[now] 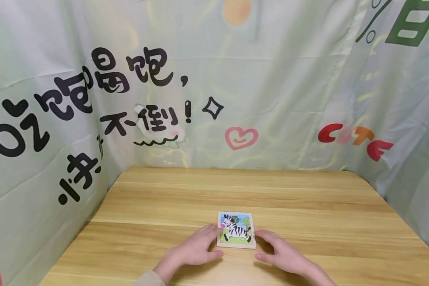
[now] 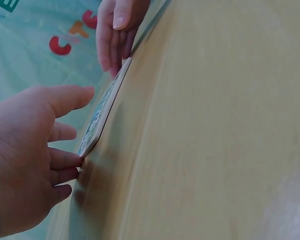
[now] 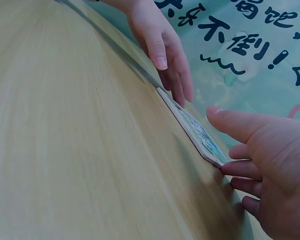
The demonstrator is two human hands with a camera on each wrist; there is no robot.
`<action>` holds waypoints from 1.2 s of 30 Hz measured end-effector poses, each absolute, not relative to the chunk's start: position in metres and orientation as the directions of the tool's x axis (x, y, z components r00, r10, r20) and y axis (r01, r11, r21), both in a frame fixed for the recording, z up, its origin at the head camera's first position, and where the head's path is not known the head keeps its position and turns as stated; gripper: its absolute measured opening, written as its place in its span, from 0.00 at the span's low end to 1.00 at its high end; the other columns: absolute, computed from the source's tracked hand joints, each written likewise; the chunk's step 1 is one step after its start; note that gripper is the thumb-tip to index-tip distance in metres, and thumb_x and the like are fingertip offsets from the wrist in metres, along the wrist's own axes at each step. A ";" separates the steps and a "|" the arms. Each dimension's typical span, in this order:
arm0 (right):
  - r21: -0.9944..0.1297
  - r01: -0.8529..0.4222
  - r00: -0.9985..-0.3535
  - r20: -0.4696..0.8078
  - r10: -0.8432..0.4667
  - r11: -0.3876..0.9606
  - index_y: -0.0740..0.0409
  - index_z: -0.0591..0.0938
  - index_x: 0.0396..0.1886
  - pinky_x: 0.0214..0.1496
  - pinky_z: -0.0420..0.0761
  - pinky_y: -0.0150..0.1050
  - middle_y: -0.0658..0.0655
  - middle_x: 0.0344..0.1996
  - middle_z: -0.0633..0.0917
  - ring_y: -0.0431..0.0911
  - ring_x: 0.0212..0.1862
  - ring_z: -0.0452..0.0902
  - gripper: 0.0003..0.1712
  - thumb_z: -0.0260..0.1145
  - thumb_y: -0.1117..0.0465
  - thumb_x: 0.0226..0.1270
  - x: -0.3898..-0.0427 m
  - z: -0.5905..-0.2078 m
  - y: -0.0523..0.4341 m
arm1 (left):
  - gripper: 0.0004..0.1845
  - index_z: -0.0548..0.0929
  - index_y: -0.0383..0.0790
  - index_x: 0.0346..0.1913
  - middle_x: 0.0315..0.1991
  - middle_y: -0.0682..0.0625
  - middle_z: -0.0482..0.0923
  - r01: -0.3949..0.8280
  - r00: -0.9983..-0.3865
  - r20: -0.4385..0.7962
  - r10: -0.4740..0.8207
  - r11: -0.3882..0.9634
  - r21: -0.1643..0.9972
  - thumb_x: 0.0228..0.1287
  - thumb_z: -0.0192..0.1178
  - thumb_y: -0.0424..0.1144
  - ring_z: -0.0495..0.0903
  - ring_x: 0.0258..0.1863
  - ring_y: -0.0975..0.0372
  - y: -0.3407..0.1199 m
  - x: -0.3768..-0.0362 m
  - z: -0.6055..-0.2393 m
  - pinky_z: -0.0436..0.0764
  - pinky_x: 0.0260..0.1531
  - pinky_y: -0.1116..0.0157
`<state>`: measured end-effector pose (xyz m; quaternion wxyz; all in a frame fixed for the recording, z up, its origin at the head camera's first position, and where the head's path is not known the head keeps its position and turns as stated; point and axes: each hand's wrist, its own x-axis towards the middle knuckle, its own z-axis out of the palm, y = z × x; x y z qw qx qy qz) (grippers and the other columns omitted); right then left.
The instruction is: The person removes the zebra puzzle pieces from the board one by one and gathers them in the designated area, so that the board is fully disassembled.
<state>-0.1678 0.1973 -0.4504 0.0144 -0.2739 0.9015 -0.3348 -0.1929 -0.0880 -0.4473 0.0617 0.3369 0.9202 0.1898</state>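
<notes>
A small, nearly square zebra picture board (image 1: 236,230) with a pale border lies flat on the wooden table. Its picture has a running zebra, grass, trees and blue sky. At its left edge is my left hand (image 1: 200,244), fingers extended, the fingertips at or just over the border. My right hand (image 1: 284,252) is on the opposite side, its fingertips by the right edge. Both thumbs are spread away from the board, toward the near side. Seen edge-on in the left wrist view, the board (image 2: 102,112) is thin, with fingertips touching its corner. Neither hand curls round it.
The light wooden tabletop (image 1: 157,198) stretches out around the board. A pale green printed curtain (image 1: 279,87) hangs behind the table and along both sides. It bears black lettering, a pink heart outline and the colourful word "CUTE".
</notes>
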 end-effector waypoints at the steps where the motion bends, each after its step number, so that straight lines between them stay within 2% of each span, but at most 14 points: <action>1: -0.609 -0.486 -0.849 0.160 -0.503 0.627 0.65 0.70 0.61 0.57 0.65 0.61 0.66 0.59 0.72 0.62 0.60 0.66 0.37 0.63 0.45 0.61 -0.168 -0.450 0.198 | 0.38 0.62 0.39 0.69 0.67 0.39 0.59 0.592 -0.768 0.010 0.641 0.704 0.393 0.62 0.52 0.59 0.58 0.66 0.49 -0.088 -0.192 -0.447 0.58 0.64 0.53; 8: -0.609 -0.478 -0.854 0.156 -0.496 0.633 0.65 0.70 0.61 0.57 0.65 0.61 0.65 0.58 0.73 0.62 0.59 0.66 0.37 0.63 0.44 0.60 -0.170 -0.451 0.198 | 0.39 0.62 0.38 0.68 0.67 0.37 0.59 0.583 -0.772 -0.001 0.635 0.709 0.396 0.61 0.53 0.59 0.58 0.66 0.48 -0.086 -0.189 -0.445 0.58 0.64 0.52; 12: -0.644 -0.438 -0.880 0.168 -0.443 0.627 0.66 0.73 0.59 0.57 0.66 0.60 0.63 0.56 0.76 0.60 0.58 0.68 0.34 0.64 0.47 0.60 -0.174 -0.452 0.197 | 0.38 0.61 0.38 0.69 0.68 0.38 0.58 0.594 -0.769 0.008 0.639 0.710 0.380 0.61 0.52 0.58 0.57 0.67 0.48 -0.087 -0.189 -0.446 0.58 0.64 0.52; 15: -0.671 -0.400 -0.908 0.198 -0.370 0.624 0.67 0.75 0.55 0.56 0.68 0.58 0.62 0.52 0.79 0.59 0.55 0.72 0.30 0.67 0.52 0.59 -0.181 -0.451 0.193 | 0.38 0.60 0.37 0.69 0.68 0.39 0.57 0.614 -0.767 0.035 0.641 0.717 0.330 0.62 0.52 0.57 0.57 0.67 0.48 -0.087 -0.189 -0.445 0.57 0.64 0.51; 20: -0.668 -0.366 -0.929 0.222 -0.296 0.648 0.64 0.77 0.53 0.57 0.69 0.58 0.60 0.50 0.80 0.58 0.54 0.73 0.27 0.70 0.58 0.54 -0.196 -0.446 0.182 | 0.38 0.61 0.38 0.69 0.69 0.40 0.56 0.677 -0.732 0.053 0.679 0.716 0.169 0.64 0.48 0.59 0.57 0.67 0.49 -0.083 -0.185 -0.442 0.57 0.65 0.52; 27: -0.674 -0.381 -0.920 0.206 -0.334 0.633 0.64 0.77 0.54 0.54 0.72 0.57 0.59 0.50 0.79 0.57 0.51 0.75 0.27 0.70 0.60 0.54 -0.222 -0.436 0.159 | 0.37 0.63 0.43 0.68 0.69 0.43 0.56 0.746 -0.666 0.009 0.746 0.666 -0.003 0.64 0.44 0.64 0.56 0.68 0.51 -0.075 -0.174 -0.440 0.57 0.65 0.53; 32: -0.650 -0.406 -0.906 0.191 -0.378 0.643 0.64 0.77 0.53 0.51 0.75 0.54 0.59 0.48 0.80 0.55 0.49 0.75 0.26 0.70 0.61 0.54 -0.237 -0.436 0.143 | 0.38 0.63 0.43 0.68 0.69 0.43 0.56 0.766 -0.642 0.004 0.767 0.641 -0.045 0.64 0.42 0.65 0.55 0.68 0.52 -0.074 -0.171 -0.442 0.57 0.65 0.53; 36: -0.637 -0.432 -0.890 0.188 -0.415 0.638 0.66 0.78 0.52 0.49 0.76 0.52 0.59 0.44 0.81 0.53 0.46 0.75 0.25 0.70 0.62 0.53 -0.245 -0.438 0.132 | 0.40 0.62 0.44 0.69 0.70 0.43 0.55 0.769 -0.638 -0.008 0.770 0.637 -0.059 0.63 0.35 0.69 0.54 0.68 0.52 -0.075 -0.170 -0.445 0.57 0.65 0.53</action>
